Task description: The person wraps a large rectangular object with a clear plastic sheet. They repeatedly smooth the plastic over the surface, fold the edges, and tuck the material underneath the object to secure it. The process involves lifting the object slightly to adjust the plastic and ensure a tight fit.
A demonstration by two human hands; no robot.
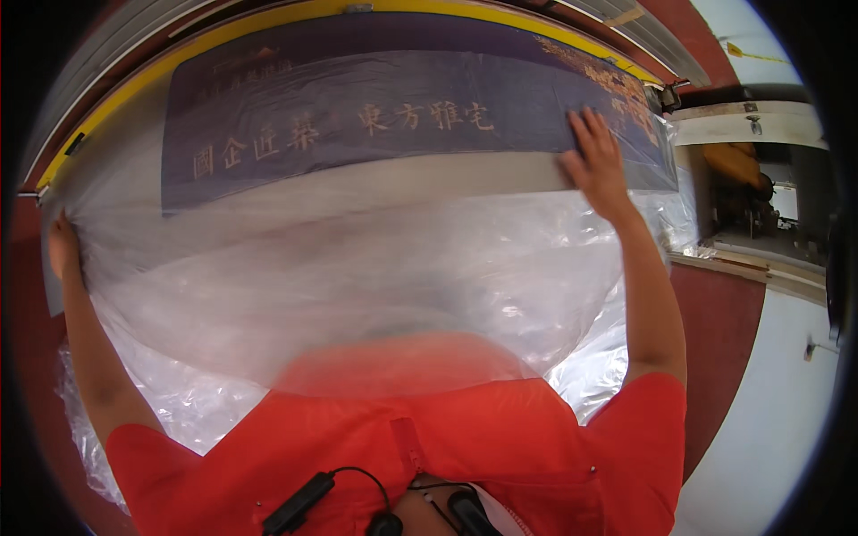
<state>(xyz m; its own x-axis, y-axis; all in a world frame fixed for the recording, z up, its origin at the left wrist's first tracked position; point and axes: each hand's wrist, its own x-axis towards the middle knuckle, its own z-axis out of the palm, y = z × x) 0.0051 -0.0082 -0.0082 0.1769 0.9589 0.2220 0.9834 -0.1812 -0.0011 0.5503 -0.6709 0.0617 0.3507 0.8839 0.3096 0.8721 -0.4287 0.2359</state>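
- Where the view is nearest, we record a red shirt (pixel 500 433) with a zipper at the chest and a black corded device (pixel 299 506) at the neckline.
- In front of the torso we find the clear plastic sheet (pixel 357 268), spread wide between both hands; its near edge bulges over the shirt, whose red shows through, and part of it is blurred.
- Below it we note crumpled film (pixel 210 406), bright with reflections; whether it is one piece with the sheet, we cannot tell.
- At the far left we observe the left hand (pixel 63 243), its fingers drawn together and closed on the sheet's edge, with creases running away from the grip.
- Farther off we observe the right hand (pixel 597 165), palm down, fingers slightly apart and thumb held out, laid over the right part of a dark purple panel (pixel 393 94).
- On that panel, partly under the sheet, we see gold lettering and a gold pattern toward the right end.
- Beyond the panel we log a yellow strip (pixel 223 33) and, to the right, a pale-framed opening (pixel 742 125) with an orange-brown object (pixel 735 165) inside.
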